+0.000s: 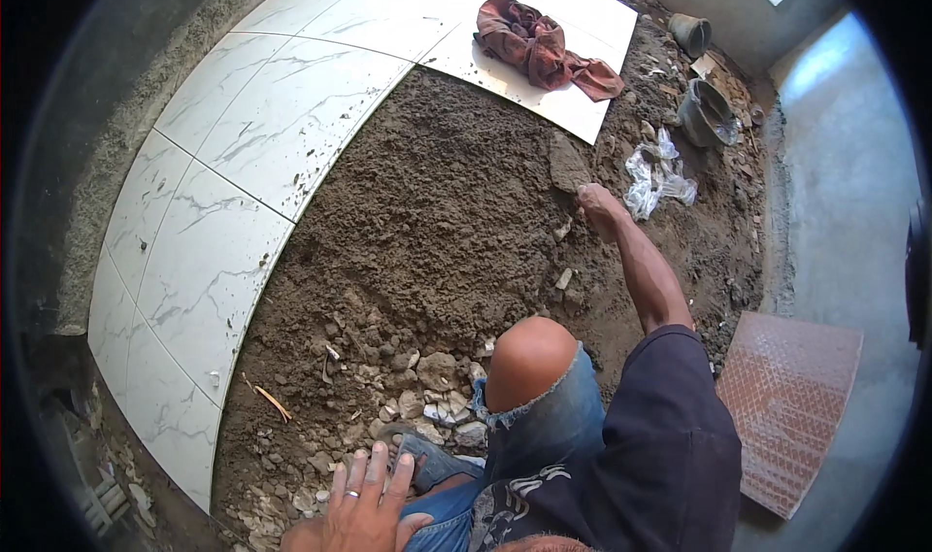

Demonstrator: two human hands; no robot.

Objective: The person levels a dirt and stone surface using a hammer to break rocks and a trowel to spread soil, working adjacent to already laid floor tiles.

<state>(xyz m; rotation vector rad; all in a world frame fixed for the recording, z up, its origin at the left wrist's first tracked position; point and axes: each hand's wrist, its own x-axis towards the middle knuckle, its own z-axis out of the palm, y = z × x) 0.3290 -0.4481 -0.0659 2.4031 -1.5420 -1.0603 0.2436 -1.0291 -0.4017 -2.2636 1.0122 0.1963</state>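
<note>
My right hand (pixel 602 210) reaches forward, closed around the handle of a mortar-caked trowel (pixel 568 164). The trowel's blade lies at the far right part of the dark, damp mortar bed (pixel 427 183), just short of the corner of a laid white tile. Most of its handle is hidden in my fist. My left hand (pixel 367 501), with a ring on one finger, rests on my bent left leg with its fingers stretched out. White marbled tiles (pixel 209 222) curve along the left and far sides of the mortar.
A crumpled reddish cloth (pixel 539 47) lies on the far tile. To the right are clear plastic bags (pixel 655 175) and two dark buckets (pixel 707 113). One loose tile (pixel 791 406) leans at the right wall, its ridged back showing. Broken stones (pixel 437 397) lie before my knee.
</note>
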